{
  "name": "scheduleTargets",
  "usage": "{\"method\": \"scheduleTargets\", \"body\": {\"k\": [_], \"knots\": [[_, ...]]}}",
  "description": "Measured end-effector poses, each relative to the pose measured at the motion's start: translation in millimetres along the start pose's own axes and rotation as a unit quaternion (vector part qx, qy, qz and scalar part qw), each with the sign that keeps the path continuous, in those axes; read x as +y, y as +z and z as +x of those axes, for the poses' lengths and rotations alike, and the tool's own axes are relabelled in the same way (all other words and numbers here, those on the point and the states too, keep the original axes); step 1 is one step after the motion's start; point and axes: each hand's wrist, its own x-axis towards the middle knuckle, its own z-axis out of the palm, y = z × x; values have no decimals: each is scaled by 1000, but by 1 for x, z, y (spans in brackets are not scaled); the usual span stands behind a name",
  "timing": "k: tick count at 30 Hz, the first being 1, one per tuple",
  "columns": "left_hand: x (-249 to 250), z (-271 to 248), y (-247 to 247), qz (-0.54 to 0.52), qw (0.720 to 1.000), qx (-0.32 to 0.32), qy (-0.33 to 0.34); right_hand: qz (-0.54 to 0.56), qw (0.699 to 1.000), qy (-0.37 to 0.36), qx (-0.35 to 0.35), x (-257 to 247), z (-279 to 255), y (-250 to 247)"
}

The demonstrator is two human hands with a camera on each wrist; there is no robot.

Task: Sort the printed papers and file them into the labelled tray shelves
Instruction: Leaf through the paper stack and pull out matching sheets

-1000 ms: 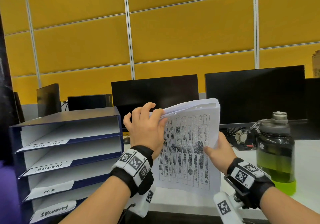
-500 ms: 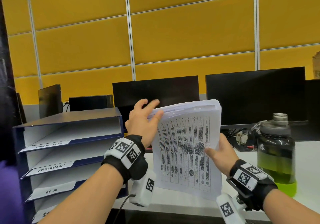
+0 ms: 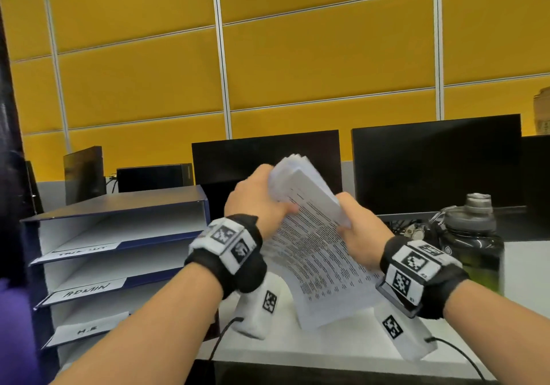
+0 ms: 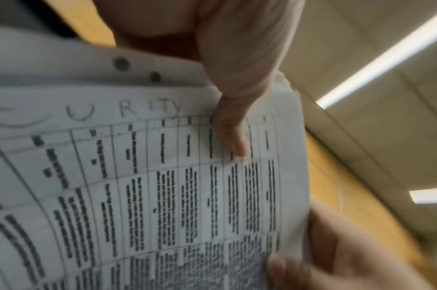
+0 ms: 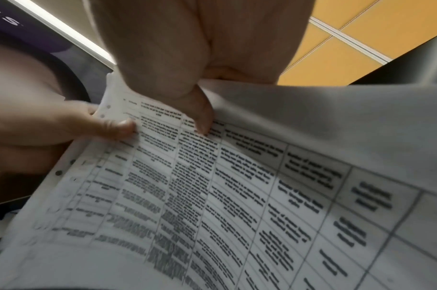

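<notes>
2 hands were on the 1 stack of printed papers, held up in the air above the front edge of the white desk, touching nothing below. The left hand gripped the stack's top-left edge, fingers curled behind the sheets and the thumb pressed flat on the front page beside the punched holes. The right hand clamped the opposite long edge, thumb down on the printed table and the fingers hidden behind the paper. The stack leaned, top end tipped away and to the left, and the front sheet bowed outward. The left wrist view caught handwritten letters along that page's top margin, "URITY" readable, the start cut off. Blur smeared the rest of the print.

Out to the left, the blue tray shelves stood at the desk's left edge, 4 tiers showing, well apart from the papers. Paper labels sat on the tier fronts: 1 read "ADMIN", the 1 below "H.R", the top 1 too faint to read.

Out to the right, a dark water bottle stood by the desk's right edge, with 2 black monitors along the back edge.
</notes>
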Motion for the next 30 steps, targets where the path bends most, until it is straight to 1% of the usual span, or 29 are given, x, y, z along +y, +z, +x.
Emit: {"method": "scheduleTargets", "body": {"k": [2, 4, 7, 10, 11, 12, 13, 14, 15, 16, 17, 18, 20, 22, 24, 25, 27, 30], "knots": [[-15, 2, -2, -101, 994, -26, -42, -12, 1000, -4, -15, 0, -1, -3], [-26, -5, 2, -160, 985, -43, -56, -13, 1000, 6, -10, 5, -4, -5], [-47, -16, 10, -220, 971, -16, -88, -17, 998, 42, 37, 21, -6, -10], [-77, -23, 16, -290, 946, 20, -143, -22, 989, 123, 79, 45, -13, -20], [-87, -26, 17, -311, 936, 31, -160, 11, 985, 146, 94, 56, -16, -22], [-94, -29, 19, -335, 925, 41, -172, 70, 977, 173, 104, 66, -19, -24], [-99, -33, 22, -361, 914, 48, -177, 151, 964, 195, 104, 74, -22, -23], [-100, -35, 26, -387, 903, 54, -176, 237, 944, 210, 95, 81, -24, -21], [-100, -37, 30, -409, 894, 56, -174, 314, 920, 217, 90, 87, -25, -17], [-98, -38, 34, -428, 885, 54, -174, 357, 905, 211, 94, 87, -24, -14], [-97, -37, 39, -441, 879, 53, -175, 367, 904, 191, 106, 86, -24, -12], [-95, -36, 44, -446, 877, 55, -169, 347, 915, 171, 116, 83, -22, -10], [-94, -35, 53, -424, 888, 70, -163, 304, 931, 149, 135, 81, -19, -5], [-98, -40, 61, -373, 910, 80, -161, 287, 933, 164, 144, 86, -20, 3], [-100, -51, 68, -316, 933, 63, -162, 258, 938, 188, 137, 93, -25, 14], [-102, -55, 72, -300, 939, 51, -161, 249, 940, 194, 128, 98, -28, 20], [-105, -60, 75, -295, 941, 40, -160, 248, 940, 196, 125, 102, -33, 29], [-106, -58, 73, -305, 937, 46, -164, 245, 940, 194, 134, 102, -33, 33]]}}
